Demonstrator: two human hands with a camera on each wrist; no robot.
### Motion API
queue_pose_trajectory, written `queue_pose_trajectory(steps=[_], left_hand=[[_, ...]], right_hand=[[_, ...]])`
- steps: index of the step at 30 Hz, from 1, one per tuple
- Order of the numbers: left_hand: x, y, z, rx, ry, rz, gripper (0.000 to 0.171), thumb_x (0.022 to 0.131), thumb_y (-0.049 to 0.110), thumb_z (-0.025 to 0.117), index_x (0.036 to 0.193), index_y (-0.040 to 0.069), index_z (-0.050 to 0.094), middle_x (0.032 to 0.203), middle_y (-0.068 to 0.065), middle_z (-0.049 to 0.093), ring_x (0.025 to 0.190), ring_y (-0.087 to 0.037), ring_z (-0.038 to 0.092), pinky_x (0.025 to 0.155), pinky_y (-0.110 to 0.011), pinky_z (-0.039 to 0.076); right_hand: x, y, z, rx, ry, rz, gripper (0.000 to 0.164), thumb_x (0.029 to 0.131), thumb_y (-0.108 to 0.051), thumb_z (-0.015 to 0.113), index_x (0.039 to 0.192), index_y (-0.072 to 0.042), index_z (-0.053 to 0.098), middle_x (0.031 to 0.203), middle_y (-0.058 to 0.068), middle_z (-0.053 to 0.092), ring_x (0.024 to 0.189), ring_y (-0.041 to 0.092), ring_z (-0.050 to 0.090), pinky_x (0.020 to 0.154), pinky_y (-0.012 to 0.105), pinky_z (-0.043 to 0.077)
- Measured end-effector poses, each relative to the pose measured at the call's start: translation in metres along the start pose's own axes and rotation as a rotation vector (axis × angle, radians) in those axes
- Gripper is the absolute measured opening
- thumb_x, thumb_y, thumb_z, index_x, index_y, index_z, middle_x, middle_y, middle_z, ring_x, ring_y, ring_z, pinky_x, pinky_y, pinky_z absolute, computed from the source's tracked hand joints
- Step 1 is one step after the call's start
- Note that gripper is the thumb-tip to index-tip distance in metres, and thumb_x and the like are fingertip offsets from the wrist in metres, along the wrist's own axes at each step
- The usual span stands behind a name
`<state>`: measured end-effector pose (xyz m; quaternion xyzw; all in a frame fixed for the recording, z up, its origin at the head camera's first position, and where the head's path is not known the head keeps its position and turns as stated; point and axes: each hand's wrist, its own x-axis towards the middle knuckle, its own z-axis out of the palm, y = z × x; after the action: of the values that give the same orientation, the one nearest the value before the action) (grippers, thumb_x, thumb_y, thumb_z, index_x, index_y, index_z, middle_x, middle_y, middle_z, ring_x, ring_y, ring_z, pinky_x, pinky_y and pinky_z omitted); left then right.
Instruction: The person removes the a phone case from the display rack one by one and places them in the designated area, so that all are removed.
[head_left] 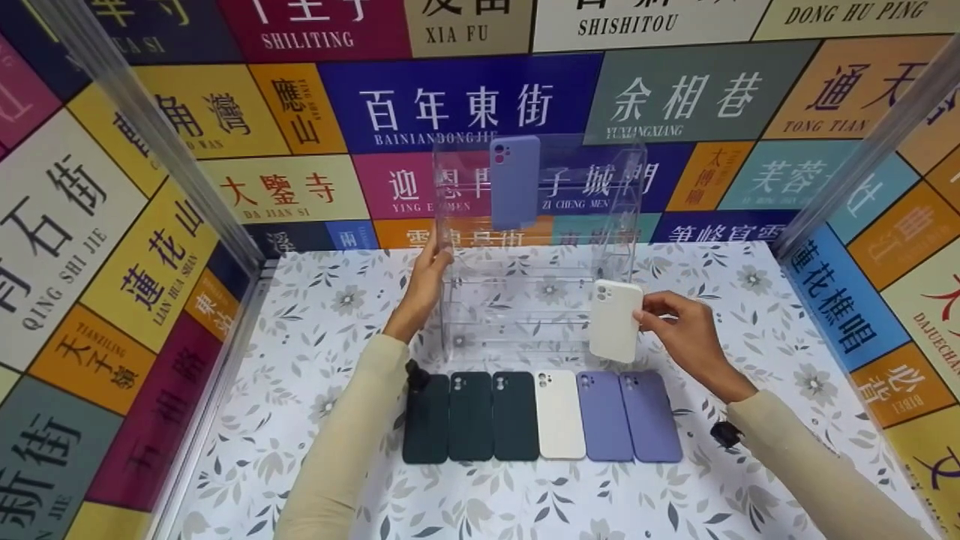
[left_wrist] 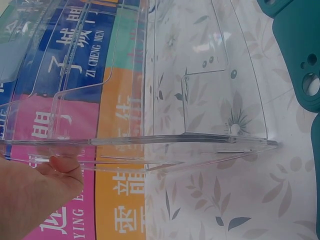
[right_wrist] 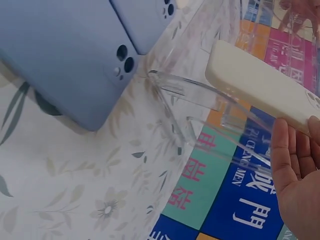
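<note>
My right hand (head_left: 682,322) pinches a white phone case (head_left: 615,322) by its right edge, in front of the right end of a clear tiered plastic stand (head_left: 525,285). In the right wrist view the same white phone case (right_wrist: 260,82) lies between thumb and fingers, its camera cutouts near the hand. On the far side, my left hand (head_left: 424,289) grips the stand's left side panel; in the left wrist view the thumb of the left hand (left_wrist: 45,190) presses by the clear panel's edge. A lavender phone case (head_left: 515,184) leans upright on the stand's top tier.
A row of phone cases lies before the stand: dark green cases (head_left: 471,416) at left, a white case (head_left: 561,416), then two lavender cases (head_left: 652,416). Beneath is a floral tabletop (head_left: 330,442). Walls with coloured street-name panels (head_left: 457,101) and clear corner posts (head_left: 150,127) enclose it.
</note>
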<state>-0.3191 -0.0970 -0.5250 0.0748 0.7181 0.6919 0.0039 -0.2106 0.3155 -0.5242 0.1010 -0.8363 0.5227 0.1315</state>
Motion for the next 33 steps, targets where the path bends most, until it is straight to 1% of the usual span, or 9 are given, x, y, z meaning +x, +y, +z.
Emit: queue_pose_trajectory(steps=[4, 11, 18, 24, 29, 33], left_hand=[[-0.001, 0.0, 0.0, 0.001, 0.001, -0.006, 0.072, 0.113, 0.023, 0.045, 0.179, 0.024, 0.014, 0.181, -0.012, 0.028, 0.16, -0.033, 0.035, 0.13, -0.055, 0.029], [-0.001, 0.001, 0.0, 0.004, 0.002, -0.007, 0.072, 0.113, 0.022, 0.045, 0.179, 0.024, 0.014, 0.179, -0.015, 0.03, 0.162, -0.032, 0.033, 0.131, -0.054, 0.028], [-0.001, 0.001, 0.0, 0.011, 0.014, -0.014, 0.074, 0.112, 0.021, 0.045, 0.179, 0.023, 0.015, 0.179, -0.013, 0.03, 0.159, -0.033, 0.037, 0.129, -0.053, 0.031], [0.0, 0.0, 0.0, 0.009, 0.007, 0.0, 0.072, 0.113, 0.021, 0.043, 0.179, 0.021, 0.013, 0.179, -0.017, 0.03, 0.16, -0.036, 0.035, 0.129, -0.054, 0.03], [-0.001, 0.001, 0.0, 0.014, -0.004, 0.01, 0.07, 0.116, 0.023, 0.042, 0.179, 0.022, 0.012, 0.182, -0.014, 0.025, 0.164, -0.034, 0.03, 0.131, -0.056, 0.027], [0.001, 0.0, -0.001, 0.018, 0.0, 0.013, 0.07, 0.115, 0.023, 0.043, 0.179, 0.024, 0.014, 0.182, -0.011, 0.024, 0.165, -0.033, 0.029, 0.132, -0.055, 0.027]], right_hand=[[-0.005, 0.006, -0.006, -0.022, 0.008, 0.006, 0.013, 0.099, 0.001, 0.079, 0.112, 0.006, 0.08, 0.098, 0.022, 0.077, 0.087, 0.007, 0.074, 0.076, 0.024, 0.064], [-0.015, 0.016, -0.017, -0.055, 0.022, 0.031, 0.014, 0.101, 0.0, 0.078, 0.113, 0.007, 0.079, 0.101, 0.023, 0.077, 0.087, 0.004, 0.072, 0.076, 0.022, 0.063], [-0.025, 0.023, -0.027, -0.096, 0.024, 0.046, 0.017, 0.102, -0.002, 0.077, 0.116, 0.006, 0.079, 0.105, 0.023, 0.078, 0.089, 0.0, 0.072, 0.075, 0.02, 0.062], [-0.033, 0.031, -0.036, -0.12, 0.047, 0.065, 0.018, 0.101, -0.001, 0.078, 0.117, 0.006, 0.079, 0.106, 0.023, 0.078, 0.087, -0.001, 0.07, 0.074, 0.018, 0.061], [-0.039, 0.04, -0.046, -0.143, 0.06, 0.08, 0.018, 0.101, 0.001, 0.077, 0.118, 0.007, 0.079, 0.107, 0.024, 0.078, 0.086, -0.001, 0.071, 0.074, 0.016, 0.06], [-0.043, 0.044, -0.055, -0.155, 0.062, 0.106, 0.019, 0.102, 0.003, 0.075, 0.119, 0.009, 0.077, 0.109, 0.029, 0.076, 0.085, -0.001, 0.072, 0.074, 0.016, 0.06]])
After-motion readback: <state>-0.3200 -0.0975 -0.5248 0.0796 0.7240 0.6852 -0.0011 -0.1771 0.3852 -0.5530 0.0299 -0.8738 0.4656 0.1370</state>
